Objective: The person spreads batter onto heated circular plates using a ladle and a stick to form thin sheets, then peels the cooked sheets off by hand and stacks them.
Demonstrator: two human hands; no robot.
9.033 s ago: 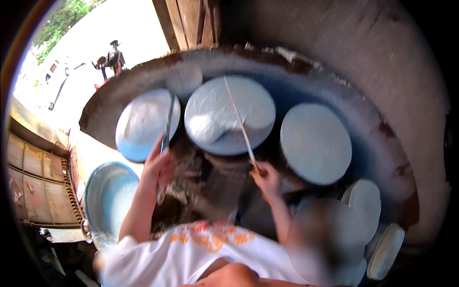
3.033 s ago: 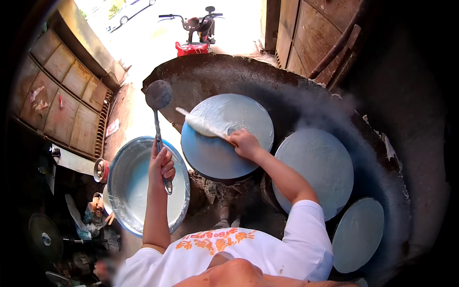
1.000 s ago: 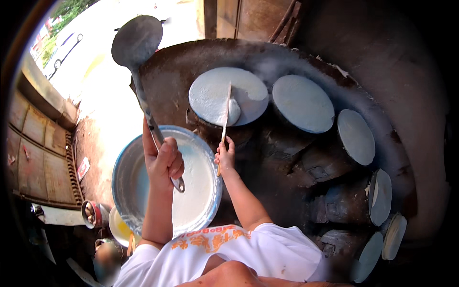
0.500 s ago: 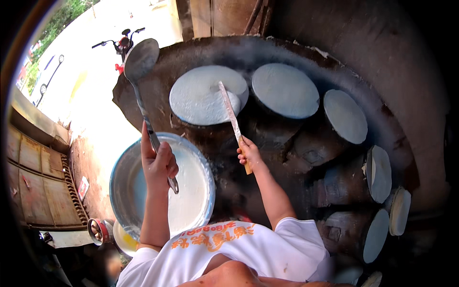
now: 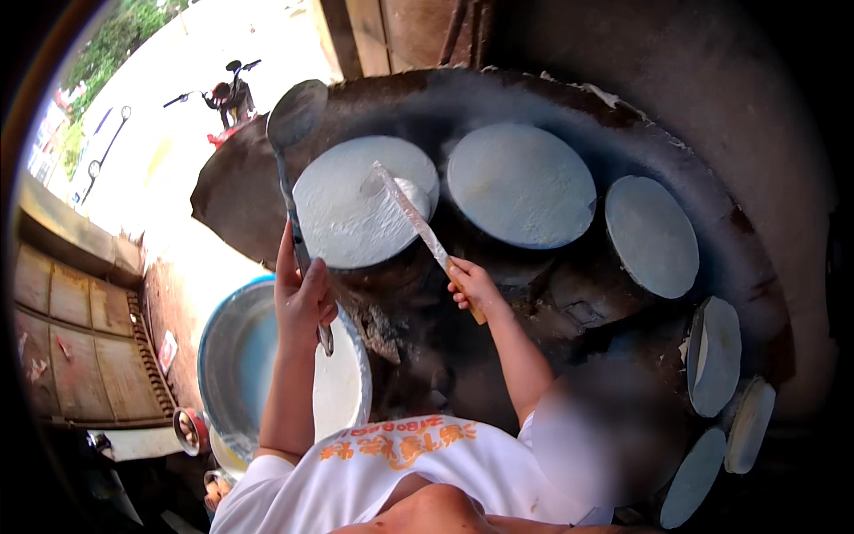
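Note:
My left hand (image 5: 302, 298) is closed round the handle of a long metal ladle (image 5: 298, 116). The ladle's bowl hangs beside the far left edge of a round griddle (image 5: 338, 236). White batter coats that griddle's top. Closed on a wooden handle, my right hand (image 5: 471, 289) holds a long flat spatula (image 5: 411, 216) smeared with white. Its blade lies over the batter, touching or just above it, beside a thicker mound of batter (image 5: 415, 196). Below my left hand stands a large blue-rimmed basin (image 5: 209, 343) with white batter (image 5: 342, 387) in it, partly hidden by my forearm.
To the right, a second white-coated griddle (image 5: 520, 182) and a third (image 5: 652, 236) follow along a curved dark stove top. Further round, another griddle (image 5: 716, 356) stands with its lid-like round tilted. A bucket (image 5: 189, 432) is at lower left. A handlebarred vehicle (image 5: 233, 98) stands outside.
The view has shifted a little. The ladle has moved right, nearer the first griddle. The spatula now slants more to the left, its tip further left across the batter. Both hands keep their holds.

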